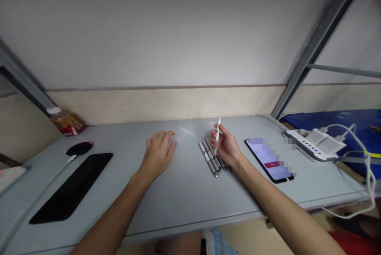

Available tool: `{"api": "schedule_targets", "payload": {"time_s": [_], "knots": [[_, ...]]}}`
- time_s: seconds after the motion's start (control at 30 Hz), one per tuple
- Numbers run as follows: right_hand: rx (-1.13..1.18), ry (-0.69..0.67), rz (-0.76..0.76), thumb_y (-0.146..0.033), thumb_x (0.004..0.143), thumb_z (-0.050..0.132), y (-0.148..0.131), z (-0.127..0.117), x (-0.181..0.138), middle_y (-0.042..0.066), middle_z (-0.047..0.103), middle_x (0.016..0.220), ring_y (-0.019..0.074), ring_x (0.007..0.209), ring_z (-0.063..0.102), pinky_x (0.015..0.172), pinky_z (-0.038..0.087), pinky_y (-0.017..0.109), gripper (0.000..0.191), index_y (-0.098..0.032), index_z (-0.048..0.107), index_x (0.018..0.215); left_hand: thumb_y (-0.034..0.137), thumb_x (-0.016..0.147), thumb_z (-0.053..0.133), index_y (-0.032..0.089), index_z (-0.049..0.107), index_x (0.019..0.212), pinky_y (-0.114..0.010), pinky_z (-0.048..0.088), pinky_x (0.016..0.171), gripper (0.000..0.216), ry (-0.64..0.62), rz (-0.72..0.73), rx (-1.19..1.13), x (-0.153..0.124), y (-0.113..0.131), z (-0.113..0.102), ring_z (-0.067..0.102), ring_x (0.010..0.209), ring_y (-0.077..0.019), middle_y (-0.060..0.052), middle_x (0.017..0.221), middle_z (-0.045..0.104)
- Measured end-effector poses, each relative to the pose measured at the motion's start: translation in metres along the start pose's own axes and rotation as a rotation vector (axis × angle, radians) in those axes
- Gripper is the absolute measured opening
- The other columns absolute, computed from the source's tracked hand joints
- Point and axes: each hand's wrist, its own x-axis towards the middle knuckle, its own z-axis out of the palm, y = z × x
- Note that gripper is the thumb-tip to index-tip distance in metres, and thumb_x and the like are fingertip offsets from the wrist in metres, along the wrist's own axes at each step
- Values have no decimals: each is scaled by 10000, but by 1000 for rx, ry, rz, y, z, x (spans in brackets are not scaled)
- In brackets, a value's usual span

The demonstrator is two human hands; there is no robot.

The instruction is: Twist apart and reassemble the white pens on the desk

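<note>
The right grip [226,146] is closed around a white pen [218,130], which stands nearly upright above its fingers. Just beneath this grip and a little to its left, a row of grey pens [209,159] lies side by side on the grey surface [184,195], partly hidden by the palm. The left grip [159,152] rests flat on the surface, fingers spread, holding nothing, well to the left of the row. A lit phone [269,160] lies just right of the right grip.
</note>
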Motion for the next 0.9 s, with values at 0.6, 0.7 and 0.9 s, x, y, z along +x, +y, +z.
{"api": "schedule_targets", "payload": {"time_s": [0.6, 0.7, 0.9], "knots": [[-30, -140, 94, -368, 885, 588, -5, 3, -6, -89, 297, 593, 53, 417, 149, 381, 73, 171, 327, -373, 439, 1175, 314, 879, 290, 130, 429, 1271, -430, 456, 749, 455, -319, -448, 293, 0, -21, 5, 531, 1049, -336, -181, 1148, 573], [-26, -127, 92, -360, 885, 587, -3, 3, -7, -91, 293, 589, 51, 417, 147, 383, 74, 169, 296, -361, 444, 1144, 297, 867, 294, 138, 445, 1227, -435, 459, 743, 422, -363, -459, 282, 1, -21, 3, 564, 1012, -338, -163, 1075, 621], [-50, -125, 99, -362, 878, 594, -1, 2, -7, -94, 303, 583, 51, 412, 149, 376, 79, 163, 326, -366, 434, 1161, 266, 855, 306, 160, 483, 1124, -398, 461, 675, 339, -411, -440, 268, 1, -19, -2, 641, 848, -307, -133, 949, 677]]}}
